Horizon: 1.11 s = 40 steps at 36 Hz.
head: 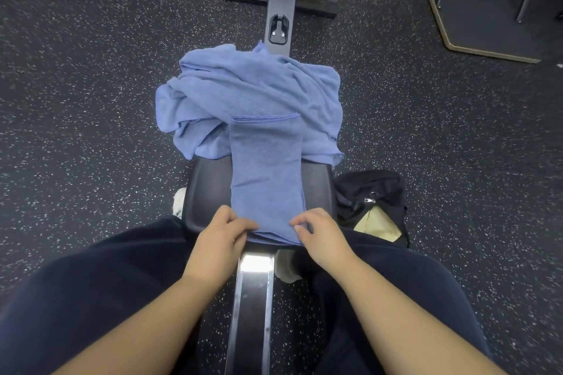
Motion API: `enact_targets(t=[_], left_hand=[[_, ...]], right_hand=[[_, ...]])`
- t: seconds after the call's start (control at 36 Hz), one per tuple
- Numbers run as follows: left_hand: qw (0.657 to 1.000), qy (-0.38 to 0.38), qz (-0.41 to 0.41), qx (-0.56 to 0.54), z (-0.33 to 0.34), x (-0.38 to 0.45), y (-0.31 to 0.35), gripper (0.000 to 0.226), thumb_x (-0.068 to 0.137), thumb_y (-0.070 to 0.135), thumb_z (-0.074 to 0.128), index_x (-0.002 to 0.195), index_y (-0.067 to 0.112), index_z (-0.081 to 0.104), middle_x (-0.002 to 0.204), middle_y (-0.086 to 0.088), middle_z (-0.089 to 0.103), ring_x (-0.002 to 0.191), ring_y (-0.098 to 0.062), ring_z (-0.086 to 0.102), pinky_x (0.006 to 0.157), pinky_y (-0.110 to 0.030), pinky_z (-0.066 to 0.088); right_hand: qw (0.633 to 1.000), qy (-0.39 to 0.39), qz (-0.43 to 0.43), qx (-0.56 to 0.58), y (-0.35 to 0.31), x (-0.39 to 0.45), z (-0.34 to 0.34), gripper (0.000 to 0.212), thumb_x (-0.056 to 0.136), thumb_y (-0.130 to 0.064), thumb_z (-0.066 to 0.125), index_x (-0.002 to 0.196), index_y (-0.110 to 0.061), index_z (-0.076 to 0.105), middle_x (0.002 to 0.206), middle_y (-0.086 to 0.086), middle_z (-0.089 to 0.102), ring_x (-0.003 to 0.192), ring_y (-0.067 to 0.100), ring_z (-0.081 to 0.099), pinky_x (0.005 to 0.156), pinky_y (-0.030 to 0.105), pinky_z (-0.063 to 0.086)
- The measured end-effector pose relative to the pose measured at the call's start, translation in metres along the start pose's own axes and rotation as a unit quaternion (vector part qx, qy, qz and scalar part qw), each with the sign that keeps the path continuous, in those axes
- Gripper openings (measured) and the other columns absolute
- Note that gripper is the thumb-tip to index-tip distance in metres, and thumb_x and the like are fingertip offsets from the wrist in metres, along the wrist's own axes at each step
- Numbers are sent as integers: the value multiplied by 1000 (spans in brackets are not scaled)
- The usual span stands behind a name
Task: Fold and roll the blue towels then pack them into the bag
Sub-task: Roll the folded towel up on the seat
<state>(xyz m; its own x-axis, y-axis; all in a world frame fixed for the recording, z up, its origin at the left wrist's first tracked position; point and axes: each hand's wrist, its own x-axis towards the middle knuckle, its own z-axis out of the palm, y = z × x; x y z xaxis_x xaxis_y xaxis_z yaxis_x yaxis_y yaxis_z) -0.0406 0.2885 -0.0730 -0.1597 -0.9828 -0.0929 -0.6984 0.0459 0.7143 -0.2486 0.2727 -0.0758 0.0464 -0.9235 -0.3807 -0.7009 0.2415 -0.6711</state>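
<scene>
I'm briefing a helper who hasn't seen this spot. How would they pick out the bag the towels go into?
Start at the black padded seat on the metal rail, where both hands hold a folded blue towel. On the speckled floor, against the seat's right side, sits the bag. It is black, unlike the towels, with a silver zipper pull and something pale yellow showing inside.

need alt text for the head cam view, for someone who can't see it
Both hands, left hand and right hand, pinch the near end of a folded blue towel lying lengthwise on a black seat. Crumpled blue towels are heaped behind it, and an open black bag sits on the speckled floor to the right.
</scene>
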Motion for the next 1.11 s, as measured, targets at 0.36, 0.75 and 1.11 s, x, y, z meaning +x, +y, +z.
enact_targets(t=[0.36, 0.75, 1.11], left_hand=[[995, -4, -76, -71, 7, 7, 6, 12, 95, 10, 55, 101, 21, 53, 103, 2, 47, 92, 1, 48, 74, -13, 38], [994, 45, -49, -90, 9, 16, 4, 24, 93, 0, 55, 94, 20, 69, 100, 15, 48, 94, 9, 51, 78, 1, 33], [968, 83, -139, -190, 0, 49, -9, 38, 95, -3, 47, 89, 33, 60, 108, 4, 49, 83, -15, 64, 63, -15, 54]], right_hand=[[999, 0, 46, -18, -4, -4, 7, 24, 97, -15, 52, 117, -8, 63, 122, 1, 47, 93, 4, 46, 73, -3, 28], [950, -10, -129, -284, -6, -3, 32, 60, 67, -26, 80, 122, -15, 59, 133, 9, 50, 123, 32, 49, 99, 48, 44], [975, 177, -92, -98, -18, 24, 10, 21, 90, -14, 62, 109, -9, 58, 110, 4, 54, 103, 23, 48, 80, 31, 41]])
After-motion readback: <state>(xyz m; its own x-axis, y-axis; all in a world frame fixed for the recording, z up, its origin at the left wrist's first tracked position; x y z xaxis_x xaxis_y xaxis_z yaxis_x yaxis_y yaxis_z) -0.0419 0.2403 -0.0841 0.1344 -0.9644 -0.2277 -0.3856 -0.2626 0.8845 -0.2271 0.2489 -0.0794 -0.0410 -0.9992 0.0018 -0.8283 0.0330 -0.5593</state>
